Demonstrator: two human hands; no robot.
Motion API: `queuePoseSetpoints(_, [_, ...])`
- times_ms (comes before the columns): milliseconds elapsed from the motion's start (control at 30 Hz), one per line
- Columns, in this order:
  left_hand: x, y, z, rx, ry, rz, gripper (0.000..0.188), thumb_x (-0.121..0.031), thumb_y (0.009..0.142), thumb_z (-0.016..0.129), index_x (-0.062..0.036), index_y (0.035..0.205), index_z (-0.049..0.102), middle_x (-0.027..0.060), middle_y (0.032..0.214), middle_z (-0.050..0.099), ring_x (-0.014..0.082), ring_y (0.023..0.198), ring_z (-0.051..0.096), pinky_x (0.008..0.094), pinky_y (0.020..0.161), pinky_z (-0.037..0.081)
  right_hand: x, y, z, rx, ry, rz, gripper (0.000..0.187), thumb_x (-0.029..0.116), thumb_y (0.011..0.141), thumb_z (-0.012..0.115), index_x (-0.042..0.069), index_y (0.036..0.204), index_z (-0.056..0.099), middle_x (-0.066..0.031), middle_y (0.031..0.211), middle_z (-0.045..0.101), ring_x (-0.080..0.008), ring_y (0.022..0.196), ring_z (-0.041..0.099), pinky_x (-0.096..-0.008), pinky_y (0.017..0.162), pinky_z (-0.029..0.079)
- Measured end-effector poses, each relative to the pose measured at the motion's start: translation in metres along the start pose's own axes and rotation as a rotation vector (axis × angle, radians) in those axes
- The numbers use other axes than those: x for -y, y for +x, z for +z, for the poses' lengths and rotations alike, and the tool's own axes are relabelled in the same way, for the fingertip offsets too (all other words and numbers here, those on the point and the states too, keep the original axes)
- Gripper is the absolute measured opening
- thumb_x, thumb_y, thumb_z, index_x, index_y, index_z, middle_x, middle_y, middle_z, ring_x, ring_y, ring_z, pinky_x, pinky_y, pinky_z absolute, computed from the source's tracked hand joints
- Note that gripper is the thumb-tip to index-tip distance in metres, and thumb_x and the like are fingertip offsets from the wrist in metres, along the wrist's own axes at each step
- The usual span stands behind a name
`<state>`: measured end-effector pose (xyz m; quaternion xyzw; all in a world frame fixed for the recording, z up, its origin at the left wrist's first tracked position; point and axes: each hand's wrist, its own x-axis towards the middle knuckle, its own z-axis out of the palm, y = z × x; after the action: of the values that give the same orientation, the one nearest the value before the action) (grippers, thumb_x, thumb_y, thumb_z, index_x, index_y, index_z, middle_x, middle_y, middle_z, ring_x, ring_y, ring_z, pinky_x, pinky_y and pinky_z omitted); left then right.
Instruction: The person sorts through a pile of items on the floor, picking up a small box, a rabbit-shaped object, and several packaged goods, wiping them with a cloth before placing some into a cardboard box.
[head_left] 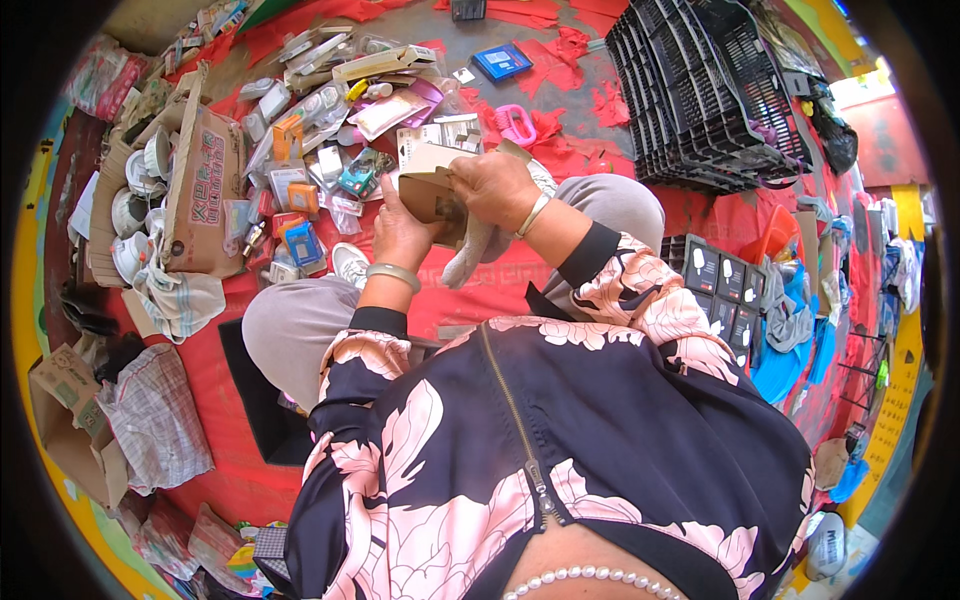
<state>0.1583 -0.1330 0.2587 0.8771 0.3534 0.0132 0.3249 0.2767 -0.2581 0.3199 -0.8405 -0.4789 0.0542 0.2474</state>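
Between my hands is a small brown cardboard box (428,196), tilted over my lap. My left hand (402,234) grips its lower left side, with one finger stretched up along the edge and the other fingers partly hidden. On the upper right, my right hand (497,187) pinches the box's rim or flap between thumb and fingers. The inside of the box cannot be made out. Just past it lie white printed packets (440,135), a teal packaged item (362,173) and a pink plastic handle-shaped thing (516,125).
A heap of small packaged goods (310,110) spreads over the red floor covering. To the left, a large carton (205,190) holds white bowls (130,213). Stacked black crates (700,90) stand at the far right, with dark small boxes (720,285) nearer me.
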Motion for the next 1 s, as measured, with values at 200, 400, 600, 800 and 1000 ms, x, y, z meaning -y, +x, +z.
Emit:
queuePoseSetpoints(200, [-0.002,0.005,0.001,-0.120,-0.146,0.032,0.113,-0.032,0.053,0.080,-0.0088,0.139,0.011,0.0233,0.117,0.049,0.0411,0.108,0.048,0.0442,0.092,0.040,-0.008,-0.001,0.002,0.020,0.356,0.078,0.017,0.025,0.079,0.056,0.010,0.085,0.063,-0.0164,0.075,0.062,-0.0365,0.072,0.060,-0.0438,0.064,0.047])
queuePoseSetpoints(400, [-0.001,0.005,-0.007,-0.194,-0.355,0.279,0.091,-0.021,0.059,0.069,-0.0033,0.135,0.023,0.0234,0.116,0.050,0.0381,0.107,0.050,0.0420,0.092,0.041,-0.026,0.011,-0.011,-0.140,0.242,0.127,0.017,0.026,0.080,0.057,0.011,0.087,0.063,-0.0169,0.076,0.061,-0.0363,0.073,0.060,-0.0433,0.064,0.047])
queuePoseSetpoints(600, [0.009,0.015,-0.027,-0.205,-0.709,0.153,0.035,0.000,0.081,0.048,0.0060,0.115,0.054,0.0111,0.099,0.064,0.0116,0.080,0.059,0.0234,0.068,0.048,-0.035,0.011,-0.016,-0.150,0.219,0.126,0.017,0.022,0.082,0.058,0.010,0.092,0.063,-0.0155,0.079,0.061,-0.0319,0.074,0.059,-0.0371,0.064,0.046])
queuePoseSetpoints(800, [0.022,0.019,-0.020,-0.035,-1.080,0.150,0.029,0.000,0.086,0.050,0.0044,0.114,0.055,0.0064,0.095,0.065,0.0089,0.082,0.059,0.0246,0.066,0.048,-0.036,0.012,-0.017,-0.187,0.105,0.146,0.021,0.025,0.081,0.056,0.014,0.098,0.062,-0.0130,0.085,0.062,-0.0337,0.076,0.060,-0.0425,0.067,0.047])
queuePoseSetpoints(1000, [0.014,0.009,-0.024,-0.278,-0.400,0.276,0.032,-0.003,0.081,0.051,-0.0003,0.113,0.058,0.0217,0.082,0.063,0.0270,0.072,0.063,0.0355,0.064,0.049,-0.008,0.007,-0.023,-0.433,-0.118,-0.157,0.019,0.015,0.077,0.061,0.012,0.096,0.062,-0.0065,0.083,0.062,-0.0256,0.075,0.062,-0.0313,0.058,0.050])
